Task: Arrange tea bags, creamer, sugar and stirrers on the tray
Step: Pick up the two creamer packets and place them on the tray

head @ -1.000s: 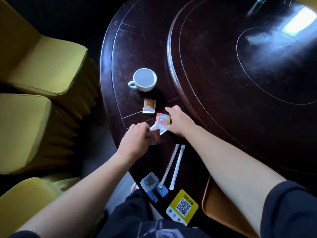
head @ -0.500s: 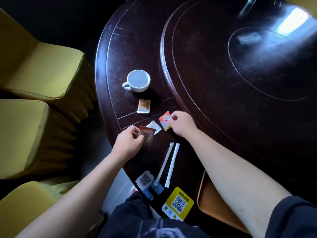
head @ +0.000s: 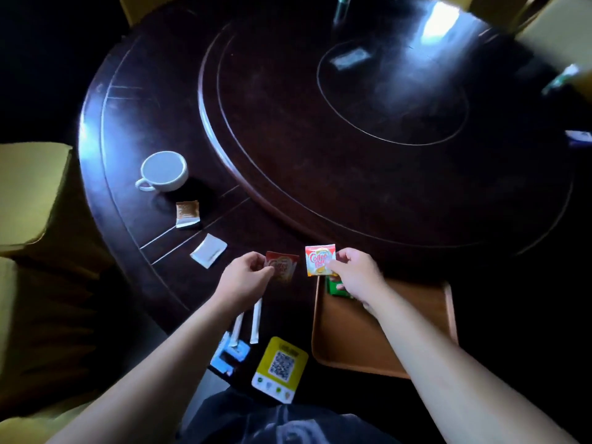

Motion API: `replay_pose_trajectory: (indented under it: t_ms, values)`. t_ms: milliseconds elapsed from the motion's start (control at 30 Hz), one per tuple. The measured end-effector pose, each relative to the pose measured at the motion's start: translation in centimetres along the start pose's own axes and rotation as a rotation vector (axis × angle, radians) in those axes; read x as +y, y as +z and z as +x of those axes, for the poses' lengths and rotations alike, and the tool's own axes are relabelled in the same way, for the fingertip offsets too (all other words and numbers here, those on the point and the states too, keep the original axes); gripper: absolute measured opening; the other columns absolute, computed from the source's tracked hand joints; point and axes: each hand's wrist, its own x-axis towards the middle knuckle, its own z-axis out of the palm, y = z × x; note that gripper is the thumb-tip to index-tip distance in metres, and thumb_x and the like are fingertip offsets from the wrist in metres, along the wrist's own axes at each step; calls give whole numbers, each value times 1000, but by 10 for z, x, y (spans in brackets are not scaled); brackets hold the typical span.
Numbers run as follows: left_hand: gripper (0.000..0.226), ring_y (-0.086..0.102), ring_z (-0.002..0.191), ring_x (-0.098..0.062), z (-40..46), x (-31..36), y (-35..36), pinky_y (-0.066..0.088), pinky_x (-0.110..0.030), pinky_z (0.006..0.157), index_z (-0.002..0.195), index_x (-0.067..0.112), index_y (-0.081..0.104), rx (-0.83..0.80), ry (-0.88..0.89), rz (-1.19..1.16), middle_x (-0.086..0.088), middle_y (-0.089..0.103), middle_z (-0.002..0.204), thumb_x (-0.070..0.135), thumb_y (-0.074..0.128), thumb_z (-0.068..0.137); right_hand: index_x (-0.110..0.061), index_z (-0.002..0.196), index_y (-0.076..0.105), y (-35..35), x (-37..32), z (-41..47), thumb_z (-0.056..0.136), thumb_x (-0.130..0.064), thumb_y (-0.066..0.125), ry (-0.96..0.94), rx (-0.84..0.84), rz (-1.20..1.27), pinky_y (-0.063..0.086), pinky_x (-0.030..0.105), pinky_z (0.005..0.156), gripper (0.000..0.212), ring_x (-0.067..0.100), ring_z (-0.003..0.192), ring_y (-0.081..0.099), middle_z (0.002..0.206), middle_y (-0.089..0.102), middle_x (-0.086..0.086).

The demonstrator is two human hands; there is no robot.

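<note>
Head view: left hand [head: 243, 277] pinches a red creamer packet [head: 283, 267] by its left edge; right hand [head: 355, 277] pinches a white creamer packet [head: 318, 259] by its right edge, above the tray [head: 349, 341] rim. Stirrers [head: 254, 318] lie beside the tray on the dark round table [head: 320, 187]. Yellow chairs [head: 32, 193] stand left.

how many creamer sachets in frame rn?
2. One red creamer sachet pinched in the left hand, one white-and-orange creamer sachet in the right hand at the tray's far-left corner. More may sit under the right hand.
</note>
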Motion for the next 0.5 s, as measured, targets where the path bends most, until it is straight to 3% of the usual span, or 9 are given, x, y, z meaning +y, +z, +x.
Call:
replay_pose_trajectory:
  t_ms: [167, 333, 500]
  values:
    - [8, 54, 51, -7, -11, 22, 48, 40, -21, 45, 83, 19, 72, -143, 19, 9, 1, 72, 71, 27, 73, 83, -13, 94, 66, -41, 53, -17, 90, -18, 62, 69, 34, 52, 59, 36, 63, 7, 13, 73, 71, 91, 72, -1]
    - [15, 55, 54, -8, -21, 29, 86, 38, -24, 51, 80, 19, 73, -192, 22, 144, 3, 70, 69, 33, 78, 76, -8, 87, 65, -60, 92, -30, 90, -15, 63, 140, 58, 92, 51, 30, 55, 8, 15, 66, 66, 87, 73, 5]
    - [20, 65, 71, -10, -32, 23, 109, 48, -27, 60, 82, 21, 76, -238, 25, 273, 6, 72, 77, 37, 82, 70, -9, 80, 65, -61, 125, -39, 85, -17, 67, 184, 92, 46, 50, 35, 61, 10, 14, 60, 52, 72, 64, -4]
